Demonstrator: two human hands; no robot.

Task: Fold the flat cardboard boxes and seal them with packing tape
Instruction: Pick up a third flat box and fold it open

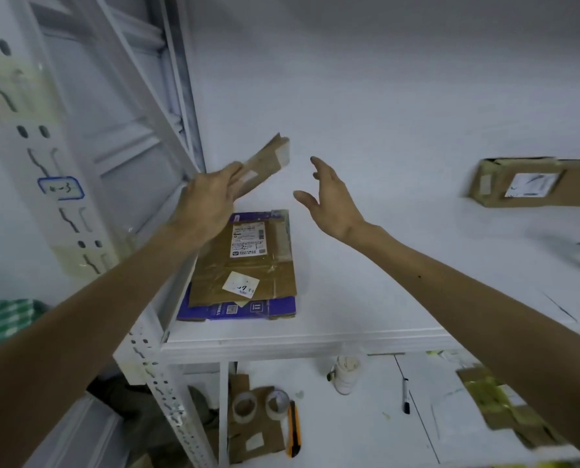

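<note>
Head view. Left hand (211, 201) is gripping one end of a flat cardboard box (266, 160), fingers lying along its top face, thumb hidden underneath. The box is hanging in the air, tilting up and away to the right. Right hand (332, 197) is hovering just right of it, released: fingers spread, thumb out, palm turned toward the box, touching nothing. Both bare forearms are reaching forward and up from the lower corners, over the white shelf (366, 298).

Below the hands, a brown flat box (248, 265) with a printed label (248, 239) and a small sticker (241, 284) is lying on a purple flat box (238, 309). The pair is sitting at the shelf's left edge, beside the white slotted upright (18, 153). Another brown box (531, 182) with a white label is lying well apart on the shelf's right side. It is blurred, so I cannot tell whether it is flat or folded. A white wall (383, 79) is backing the shelf.

Under the shelf, a white table (366, 434) is carrying:
- two tape rolls (244, 405), side by side on a scrap of cardboard (251, 437)
- an orange utility knife (293, 428), just right of them
- a white bottle (347, 374)
- a black marker (406, 395)
- a taped cardboard piece (497, 400), near the right forearm

A green checked cloth (1, 319) is showing at the far left.
</note>
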